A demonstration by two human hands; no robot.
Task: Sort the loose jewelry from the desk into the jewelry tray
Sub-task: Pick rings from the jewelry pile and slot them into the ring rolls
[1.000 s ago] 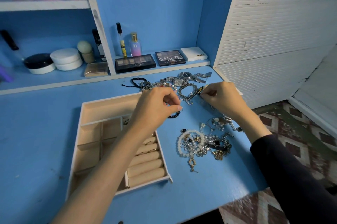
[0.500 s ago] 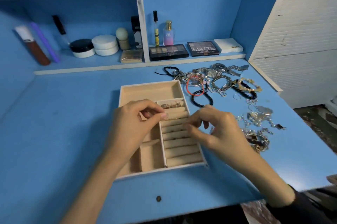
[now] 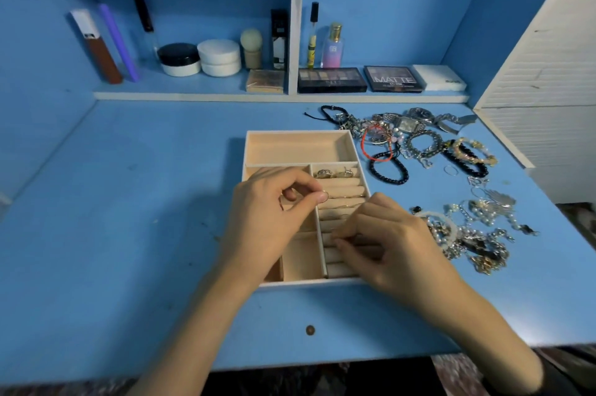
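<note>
A cream jewelry tray (image 3: pixel 298 147) sits mid-desk, with open compartments and a column of ring rolls (image 3: pixel 343 190) on its right side. Rings (image 3: pixel 335 173) lie in the top slot of that column. My left hand (image 3: pixel 274 218) hovers over the tray and pinches a small gold ring (image 3: pixel 324 195) between thumb and forefinger. My right hand (image 3: pixel 383 244) presses its curled fingertips into the lower ring rolls; whether it holds anything is hidden. Loose bracelets and watches (image 3: pixel 419 140) lie behind the tray at right, and a tangled heap of chains and pearls (image 3: pixel 467 234) lies to the right.
A black bead bracelet (image 3: pixel 388 168) lies just right of the tray. A thin loose ring (image 3: pixel 451 170) lies further right. On the back shelf stand makeup palettes (image 3: pixel 332 80), jars (image 3: pixel 219 56) and bottles (image 3: pixel 332 47). A white louvred door (image 3: pixel 548 56) borders the desk at right.
Both hands came from the bracelet pile at the back to the tray. The left hand now holds a ring over the ring rolls and the right fingertips have dropped onto the lower rolls.
</note>
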